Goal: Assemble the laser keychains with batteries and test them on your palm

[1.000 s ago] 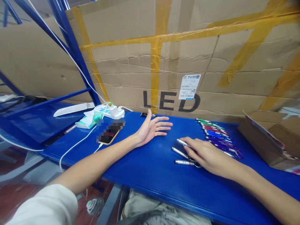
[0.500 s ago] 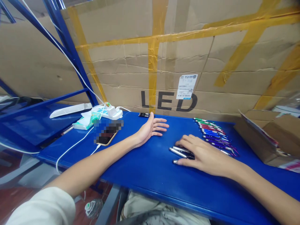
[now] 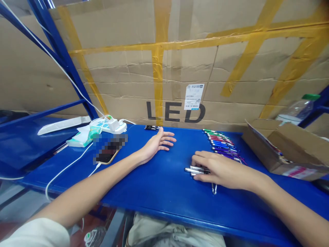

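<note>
My right hand (image 3: 218, 169) is closed around a small bunch of pens (image 3: 196, 170), silver and dark, low over the blue table (image 3: 164, 195). Their ends stick out to the left past my fingertips, and a silver loop-like piece (image 3: 214, 188) pokes out beneath my palm. Just beyond that hand lies a row of coloured pens (image 3: 222, 142), running from green through red and blue to purple. My left hand (image 3: 158, 145) rests on its edge on the table, fingers spread, holding nothing. Several black pens (image 3: 152, 128) lie behind its thumb, partly hidden.
A phone (image 3: 109, 152) with a charging cable lies at the left, near a power strip (image 3: 117, 127) and a tissue pack (image 3: 79, 137). At the right stands an open cardboard box (image 3: 277, 151), with a bottle (image 3: 300, 108) behind it. A large LED carton (image 3: 123, 82) walls the back.
My right fingers have drawn the loose pens together into a tighter bunch. The left hand keeps its pose. The whole view has swung slightly to the right.
</note>
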A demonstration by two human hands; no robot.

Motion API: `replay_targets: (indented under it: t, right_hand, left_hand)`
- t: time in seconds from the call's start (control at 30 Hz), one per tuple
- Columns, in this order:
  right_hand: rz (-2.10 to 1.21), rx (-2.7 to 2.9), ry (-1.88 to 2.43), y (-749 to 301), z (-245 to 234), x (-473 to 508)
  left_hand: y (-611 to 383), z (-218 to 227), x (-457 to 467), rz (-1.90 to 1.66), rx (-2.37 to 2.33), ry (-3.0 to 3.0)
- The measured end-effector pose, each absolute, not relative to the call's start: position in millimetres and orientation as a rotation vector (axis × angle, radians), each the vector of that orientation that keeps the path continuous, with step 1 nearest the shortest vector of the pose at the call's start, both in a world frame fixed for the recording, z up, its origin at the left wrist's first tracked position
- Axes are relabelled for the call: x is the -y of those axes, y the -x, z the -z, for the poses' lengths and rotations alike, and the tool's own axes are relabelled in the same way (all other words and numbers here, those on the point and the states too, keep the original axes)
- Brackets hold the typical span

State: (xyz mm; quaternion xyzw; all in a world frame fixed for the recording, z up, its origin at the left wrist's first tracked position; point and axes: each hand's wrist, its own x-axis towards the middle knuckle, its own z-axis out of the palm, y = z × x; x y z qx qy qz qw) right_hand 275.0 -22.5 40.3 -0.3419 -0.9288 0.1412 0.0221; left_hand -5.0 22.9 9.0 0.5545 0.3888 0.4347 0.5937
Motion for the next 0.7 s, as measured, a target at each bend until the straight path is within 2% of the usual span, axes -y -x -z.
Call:
replay_targets:
  t: [0.4, 0.57, 0.7]
  right_hand:
    - [-0.358, 2.863, 1.423, -322, -52, 11]
    - [-0.149, 2.854, 1.555, -337, -53, 10]
    - [0.001, 2.769, 1.486, -354, -39, 3]
  left_hand:
    - [5, -7, -24, -0.99, -0.933, -1.371]
    - [7, -3, -27, -0.997, -0.949, -1.416]
    - [13, 2, -38, -1.117, -1.011, -1.471]
